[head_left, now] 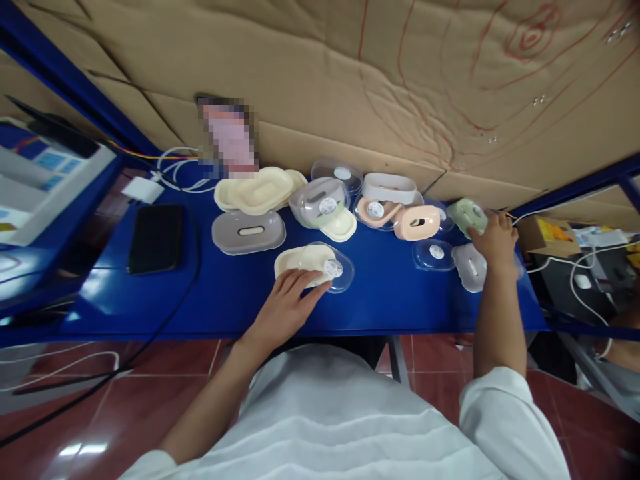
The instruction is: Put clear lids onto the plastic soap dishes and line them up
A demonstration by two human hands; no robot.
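Observation:
My left hand (pixel 286 305) lies over a shallow cream dish (pixel 290 259) near the front of the blue table, fingers stretched and thumb apart. A clear plastic lid (pixel 345 270) with a round white sticker overlaps the dish's right side, and my fingertips reach its edge. At the far right my right hand (pixel 494 241) is extended, fingers spread, beside a pale green dish (pixel 469 215); its thumb is near the dish's front edge. Just below stands a grey wavy-edged dish (pixel 470 268) with a slot. Another clear lid (pixel 433 256) lies to its left.
Cream trays (pixel 263 190), a grey slotted box (pixel 249 232), peach boxes (pixel 417 223), and a white oval box (pixel 390 187) stand along the back. At left lie a black tablet-like device (pixel 155 239), a white charger (pixel 143 190) and cables. A cardboard wall (pixel 320 80) rises behind.

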